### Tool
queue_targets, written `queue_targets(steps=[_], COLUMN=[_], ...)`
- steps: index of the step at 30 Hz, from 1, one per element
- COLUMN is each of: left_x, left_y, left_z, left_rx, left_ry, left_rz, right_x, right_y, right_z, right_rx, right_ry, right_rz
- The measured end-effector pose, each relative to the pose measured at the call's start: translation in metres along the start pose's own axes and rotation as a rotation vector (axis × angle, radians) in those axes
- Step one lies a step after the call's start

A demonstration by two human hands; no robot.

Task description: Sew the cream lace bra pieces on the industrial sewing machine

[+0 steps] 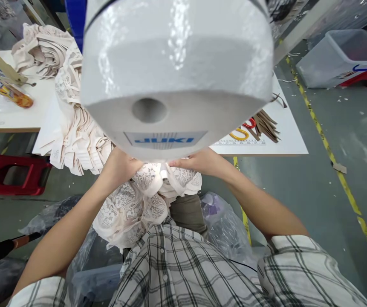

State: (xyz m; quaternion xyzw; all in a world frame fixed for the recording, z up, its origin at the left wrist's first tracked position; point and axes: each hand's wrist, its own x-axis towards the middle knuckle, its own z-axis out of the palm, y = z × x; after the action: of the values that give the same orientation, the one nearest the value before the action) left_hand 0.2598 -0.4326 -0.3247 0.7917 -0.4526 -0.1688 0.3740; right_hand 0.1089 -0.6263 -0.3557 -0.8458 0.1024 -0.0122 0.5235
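Note:
A pale lace bra (149, 177) is stretched between my two hands at the front edge of a white sewing machine (177, 76) marked JUKI. My left hand (122, 164) is closed on its left side, with fingertips partly hidden under the machine head. On the other side my right hand (202, 163) pinches it, thumb pointing inward and the other fingers out of sight beneath. The needle area is hidden by the machine head. Below hangs a bunch of more lace bras (128, 209), draped over my lap.
Stacked pale fabric pieces (81, 140) lie left of the machine. Yellow-handled scissors (239, 134), brown strips (264, 125) and a ruler (250, 143) lie on the right. An orange bottle (6, 87) is far left. A red stool (12, 174) and clear bin (343, 57) stand on the floor.

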Motion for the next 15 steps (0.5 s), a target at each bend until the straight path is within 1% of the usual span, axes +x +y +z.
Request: queue_targets(steps=[2, 4, 6, 8, 9, 11, 13, 15], left_x=[0.0, 0.0, -0.001, -0.003, -0.004, -0.005, -0.006, -0.007], left_y=[0.001, -0.001, -0.003, -0.005, -0.006, -0.005, -0.004, -0.004], left_z=[0.0, 0.0, -0.001, -0.004, -0.005, -0.007, -0.008, -0.007], left_rx=[-0.012, -0.016, 0.005, 0.039, 0.056, 0.084, 0.106, 0.118], left_ry=[0.002, 0.001, 0.009, 0.019, 0.021, 0.027, 0.035, 0.066], left_rz=[0.019, 0.031, 0.019, -0.003, -0.012, -0.021, -0.026, -0.034], right_x=[0.0, 0.001, 0.002, 0.001, -0.001, -0.006, -0.013, -0.022], right_y=[0.0, 0.005, 0.017, 0.035, 0.047, 0.069, 0.088, 0.101], right_z=[-0.001, 0.0, 0.004, 0.013, 0.02, 0.039, 0.059, 0.074], right_rx=[-0.006, 0.017, 0.053, 0.14, 0.229, 0.511, 0.833, 1.045], right_ry=[0.005, 0.034, 0.079, 0.127, 0.145, 0.135, 0.052, -0.065], right_rz=[0.012, 0.004, -0.015, -0.022, -0.01, 0.053, 0.149, 0.229])
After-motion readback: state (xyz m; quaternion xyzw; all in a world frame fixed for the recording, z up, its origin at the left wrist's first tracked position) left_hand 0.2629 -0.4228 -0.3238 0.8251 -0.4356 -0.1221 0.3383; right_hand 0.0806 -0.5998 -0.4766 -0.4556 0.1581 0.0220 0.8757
